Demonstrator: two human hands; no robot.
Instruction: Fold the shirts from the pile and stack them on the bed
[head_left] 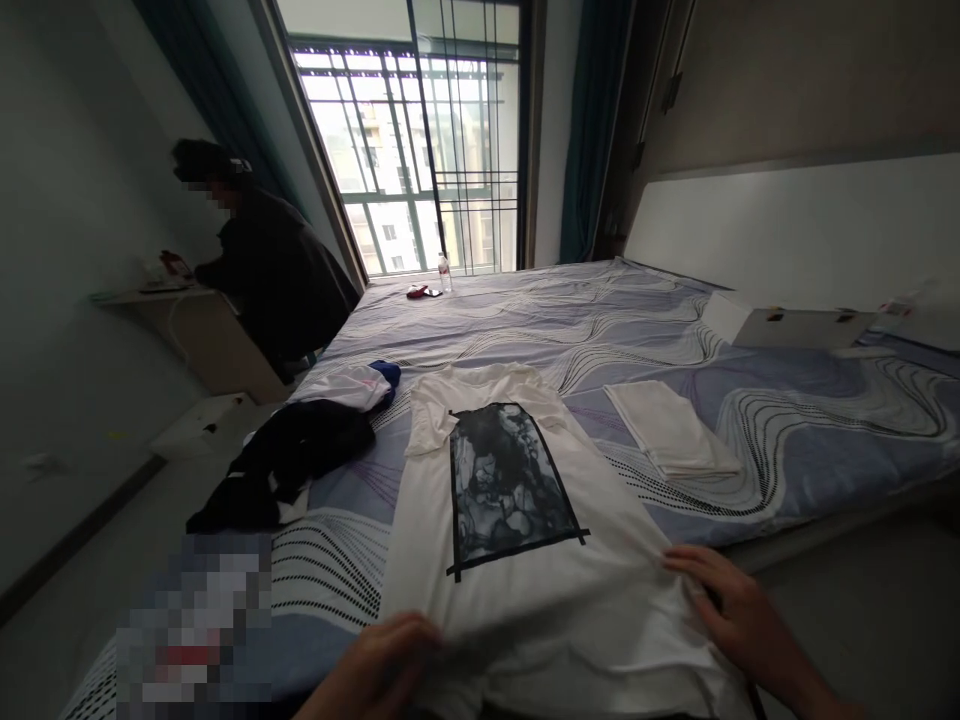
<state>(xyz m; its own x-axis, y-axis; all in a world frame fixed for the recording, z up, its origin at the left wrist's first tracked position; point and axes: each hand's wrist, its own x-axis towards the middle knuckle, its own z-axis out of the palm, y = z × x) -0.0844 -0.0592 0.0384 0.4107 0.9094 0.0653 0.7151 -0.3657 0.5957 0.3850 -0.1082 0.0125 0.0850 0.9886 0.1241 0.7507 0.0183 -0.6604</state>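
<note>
A white T-shirt with a dark rectangular print lies spread face up on the bed. My left hand rests on its lower left hem, with the fingers curled against the cloth. My right hand lies on the lower right hem at the bed's edge, fingers stretched out flat on the fabric.
A folded white garment lies right of the shirt. Dark and white clothes are piled to its left. A white box sits near the headboard. A bottle stands at the far edge. Another person leans over a shelf by the window.
</note>
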